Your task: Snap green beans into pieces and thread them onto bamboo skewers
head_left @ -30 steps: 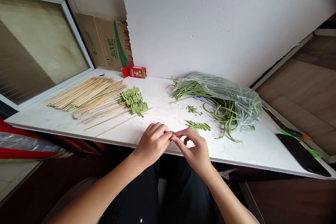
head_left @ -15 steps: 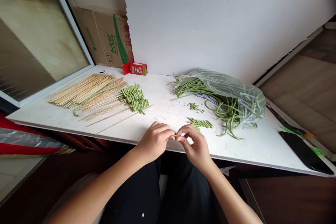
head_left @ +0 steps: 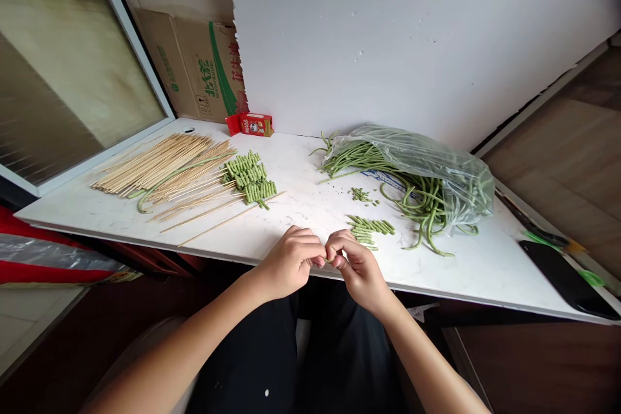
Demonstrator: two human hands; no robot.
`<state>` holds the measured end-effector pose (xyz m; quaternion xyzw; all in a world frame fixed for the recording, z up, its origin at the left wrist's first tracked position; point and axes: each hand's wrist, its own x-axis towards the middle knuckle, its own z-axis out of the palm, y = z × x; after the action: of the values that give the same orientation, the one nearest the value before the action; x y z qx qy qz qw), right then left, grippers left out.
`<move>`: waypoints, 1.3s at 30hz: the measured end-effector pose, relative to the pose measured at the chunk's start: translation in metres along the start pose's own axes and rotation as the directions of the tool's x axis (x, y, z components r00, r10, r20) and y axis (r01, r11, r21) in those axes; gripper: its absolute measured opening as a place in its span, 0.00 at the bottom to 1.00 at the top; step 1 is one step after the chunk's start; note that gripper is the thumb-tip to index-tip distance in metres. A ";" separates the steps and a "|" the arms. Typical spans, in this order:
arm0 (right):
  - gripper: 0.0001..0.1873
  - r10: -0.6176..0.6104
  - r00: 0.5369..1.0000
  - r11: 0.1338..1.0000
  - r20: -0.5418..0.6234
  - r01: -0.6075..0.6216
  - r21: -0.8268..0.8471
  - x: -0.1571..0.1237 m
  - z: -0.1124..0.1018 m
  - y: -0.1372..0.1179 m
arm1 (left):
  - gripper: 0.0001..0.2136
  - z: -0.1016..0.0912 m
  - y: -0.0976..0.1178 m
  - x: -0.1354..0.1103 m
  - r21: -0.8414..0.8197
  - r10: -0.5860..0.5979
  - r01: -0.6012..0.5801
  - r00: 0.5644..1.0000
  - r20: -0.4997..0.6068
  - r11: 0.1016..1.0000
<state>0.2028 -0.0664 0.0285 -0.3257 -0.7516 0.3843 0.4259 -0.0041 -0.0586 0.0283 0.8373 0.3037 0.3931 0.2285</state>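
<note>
A small green bean piece (head_left: 328,261) is pinched between the left hand (head_left: 294,263) and the right hand (head_left: 356,270), with thumbs and forefingers drawn close together; the bean piece is held at the near edge of the white table (head_left: 301,171), and most of it is hidden by the fingers. Short cut lengths (head_left: 372,226) are lined up just beyond the right hand; skewered lengths (head_left: 250,174) are stacked farther left, beside a spread of thin wooden sticks (head_left: 158,165).
</note>
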 end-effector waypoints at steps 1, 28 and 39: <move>0.12 0.006 1.000 1.000 0.007 -0.006 0.030 0.000 0.000 -0.001 | 0.15 -0.001 0.000 0.000 -0.039 -0.026 0.026 1.000 0.007 0.999; 0.11 0.138 0.929 0.672 -0.344 -0.343 -0.657 0.055 -0.142 0.090 | 0.14 -0.004 -0.015 0.006 -0.834 -0.556 0.440 0.806 0.204 0.333; 0.21 0.296 0.953 0.946 0.069 -0.282 -0.160 0.048 -0.004 -0.009 | 0.18 0.005 -0.011 0.009 -0.741 -0.572 0.261 0.796 -0.198 0.619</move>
<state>0.1841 -0.0302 0.0565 -0.4450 -0.7412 0.4001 0.3043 0.0005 -0.0453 0.0228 0.4925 0.3699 0.5784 0.5349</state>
